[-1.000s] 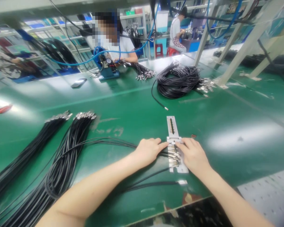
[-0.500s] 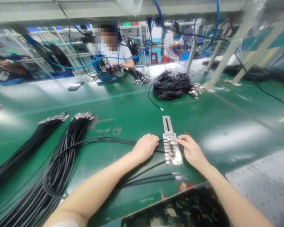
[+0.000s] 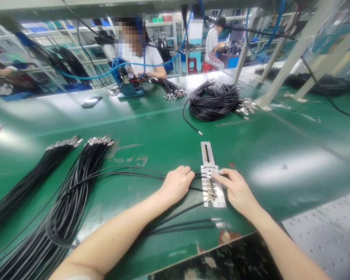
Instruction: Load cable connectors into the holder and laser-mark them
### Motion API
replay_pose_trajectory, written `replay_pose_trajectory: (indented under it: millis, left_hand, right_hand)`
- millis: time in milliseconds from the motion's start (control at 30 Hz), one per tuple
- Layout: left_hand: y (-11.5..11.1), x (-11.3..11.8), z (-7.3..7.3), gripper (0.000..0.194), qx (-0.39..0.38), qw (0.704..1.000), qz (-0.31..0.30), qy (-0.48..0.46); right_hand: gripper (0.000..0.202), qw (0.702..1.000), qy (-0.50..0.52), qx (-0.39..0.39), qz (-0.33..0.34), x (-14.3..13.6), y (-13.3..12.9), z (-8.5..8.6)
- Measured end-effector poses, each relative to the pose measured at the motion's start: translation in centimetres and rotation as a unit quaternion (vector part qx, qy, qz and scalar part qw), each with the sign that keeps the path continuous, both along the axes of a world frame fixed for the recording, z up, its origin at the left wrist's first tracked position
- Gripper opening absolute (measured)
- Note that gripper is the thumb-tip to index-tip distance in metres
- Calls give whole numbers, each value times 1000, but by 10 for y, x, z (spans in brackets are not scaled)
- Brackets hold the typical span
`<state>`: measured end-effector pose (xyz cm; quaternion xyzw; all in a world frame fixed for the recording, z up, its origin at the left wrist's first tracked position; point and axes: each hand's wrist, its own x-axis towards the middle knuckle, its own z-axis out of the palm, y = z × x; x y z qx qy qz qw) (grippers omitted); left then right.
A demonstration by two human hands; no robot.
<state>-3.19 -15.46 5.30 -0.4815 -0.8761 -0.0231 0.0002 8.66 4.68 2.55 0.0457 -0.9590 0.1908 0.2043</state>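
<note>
My left hand (image 3: 178, 183) is closed round a few black cables (image 3: 140, 173), just left of a slotted metal fixture (image 3: 218, 196) on the bench. Their metal ends lie over the fixture's upper slots. At its right side my right hand (image 3: 238, 188) has its fingertips on a silver cable end (image 3: 209, 175); how firmly they grip is partly hidden. More cable ends sit in the fixture's lower slots. Below it lie two loose cables (image 3: 189, 226) with bare metal tips.
Two thick bundles of black cables (image 3: 78, 194) spread along the left. A coiled cable bundle (image 3: 214, 101) lies farther back, near a blue bench press (image 3: 130, 85) and a seated person (image 3: 154, 58). A phone (image 3: 91, 102) rests at back left. Frame posts (image 3: 288, 58) stand at right.
The camera view has shifted slightly. My right fingertips have moved a little left over the fixture, along with the cable end. My left hand still grips the cables in nearly the same place.
</note>
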Motion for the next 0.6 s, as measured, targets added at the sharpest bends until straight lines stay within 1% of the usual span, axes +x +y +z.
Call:
replay_pose_trajectory:
  millis: [100, 167, 233, 300, 500, 600]
  left_hand:
    - [0, 1, 0, 27, 3, 1000, -13, 0]
    - [-2, 0, 1, 34, 2, 999, -42, -1]
    - [-3, -1, 2, 45, -12, 997, -78, 0]
    - [-3, -3, 3, 47, -26, 995, -99, -1]
    - [2, -3, 3, 43, -12, 997, -66, -44]
    - [4, 1, 4, 41, 0, 997, -74, -21]
  right_hand:
    - [46, 999, 2, 51, -5, -1, -3, 1]
    - [42, 997, 5, 77, -16, -1, -6, 2]
    - [38, 996, 10, 89, -28, -1, -8, 4]
    - [36, 995, 13, 88, -34, -1, -9, 5]
    - [34, 996, 5, 84, -37, -2, -10, 5]
    - [35, 996, 9, 80, -35, -2, -9, 4]
